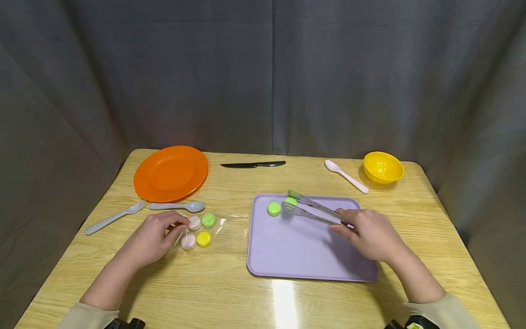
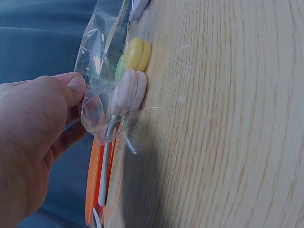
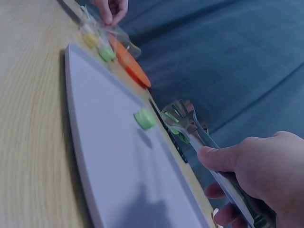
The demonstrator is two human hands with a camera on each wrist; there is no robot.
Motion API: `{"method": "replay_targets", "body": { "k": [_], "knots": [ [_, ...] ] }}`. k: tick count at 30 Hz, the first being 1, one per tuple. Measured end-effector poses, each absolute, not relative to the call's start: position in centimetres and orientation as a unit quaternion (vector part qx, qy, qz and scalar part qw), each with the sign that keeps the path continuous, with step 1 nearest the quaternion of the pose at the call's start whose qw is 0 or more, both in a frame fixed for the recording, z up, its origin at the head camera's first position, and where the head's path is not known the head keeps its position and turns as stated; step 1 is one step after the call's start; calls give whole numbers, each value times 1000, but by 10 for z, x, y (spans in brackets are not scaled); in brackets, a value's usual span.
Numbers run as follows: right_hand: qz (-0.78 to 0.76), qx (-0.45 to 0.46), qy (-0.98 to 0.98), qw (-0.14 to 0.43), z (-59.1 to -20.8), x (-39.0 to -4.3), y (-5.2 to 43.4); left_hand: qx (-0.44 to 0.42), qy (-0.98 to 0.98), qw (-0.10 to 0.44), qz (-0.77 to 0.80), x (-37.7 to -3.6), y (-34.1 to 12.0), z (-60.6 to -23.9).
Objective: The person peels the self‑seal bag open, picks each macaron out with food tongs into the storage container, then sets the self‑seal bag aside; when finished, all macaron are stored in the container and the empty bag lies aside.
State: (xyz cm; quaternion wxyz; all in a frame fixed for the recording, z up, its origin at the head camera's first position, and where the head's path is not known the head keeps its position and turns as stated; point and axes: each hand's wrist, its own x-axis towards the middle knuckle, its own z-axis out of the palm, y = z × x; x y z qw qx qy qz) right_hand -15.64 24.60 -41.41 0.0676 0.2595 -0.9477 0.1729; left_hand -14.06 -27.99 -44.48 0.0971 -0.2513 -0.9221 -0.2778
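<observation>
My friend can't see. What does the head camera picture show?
A person's right hand holds metal tongs gripping a green round macaron above a lilac plastic tray, beside another green macaron. The left hand pinches a clear plastic bag of macarons on the wooden table.

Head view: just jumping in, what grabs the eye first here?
The lavender tray at centre-right, where the right hand holds metal tongs around a green macaron, a second green macaron lying beside it. To the left, the left hand pinches a clear bag of pastel macarons, below the orange plate.
</observation>
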Motion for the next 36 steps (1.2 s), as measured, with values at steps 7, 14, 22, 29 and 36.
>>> {"method": "replay_targets", "body": {
  "k": [7, 14, 22, 29, 36],
  "knots": [
    [161, 235, -958, 42, -427, -155, 260, -250, -924, 96, -274, -141, -280, -445],
    [160, 220, -962, 26, -436, -157, 263, -248, -925, 95, -273, -140, -281, -446],
    [172, 213, -961, 29, -433, -158, 259, -246, -925, 94, -275, -140, -282, -447],
    [195, 253, -945, 70, -428, -155, 243, -244, -925, 95, -276, -141, -281, -446],
    [220, 289, -929, 75, -429, -154, 217, -245, -923, 95, -280, -141, -281, -445]
  ]
}}
